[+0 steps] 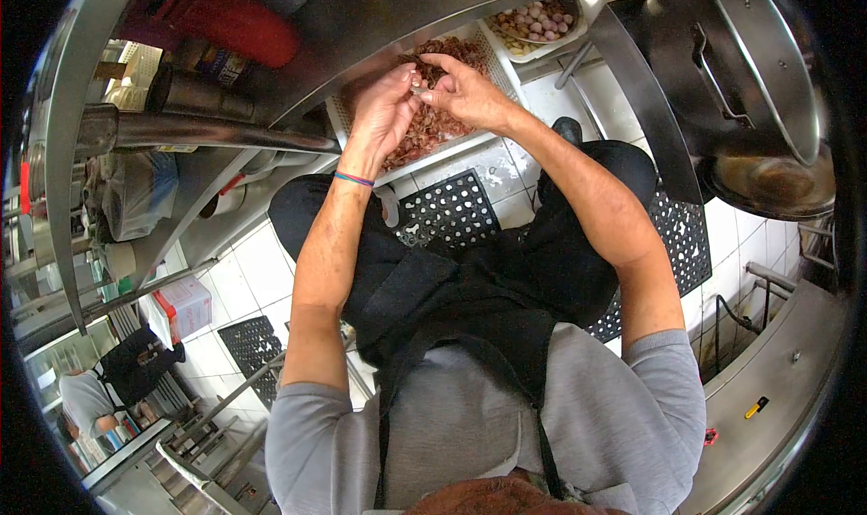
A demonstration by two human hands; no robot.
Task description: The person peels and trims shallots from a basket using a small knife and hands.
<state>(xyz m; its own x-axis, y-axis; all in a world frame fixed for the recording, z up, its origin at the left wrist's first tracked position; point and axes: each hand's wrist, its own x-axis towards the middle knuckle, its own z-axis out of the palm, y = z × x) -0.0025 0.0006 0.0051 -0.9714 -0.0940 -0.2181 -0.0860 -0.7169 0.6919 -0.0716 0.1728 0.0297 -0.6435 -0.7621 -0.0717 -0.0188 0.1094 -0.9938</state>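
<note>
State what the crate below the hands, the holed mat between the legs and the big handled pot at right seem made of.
Crate: probably white plastic, dull finish; its walls have regular small perforations.
Mat: likely rubber, matt black with many rounded holes; soft plastic is possible.
Pot: metal, perhaps stainless steel or aluminium; smooth, with grey sheen and bright rim.

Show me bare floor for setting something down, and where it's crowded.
White tile lies bare between the left knee, the red-and-white box and the small mat; a narrower, speckled patch borders the crate. Crowded: inside the crate, reddish skins lie under the left hand and right hand.
</note>
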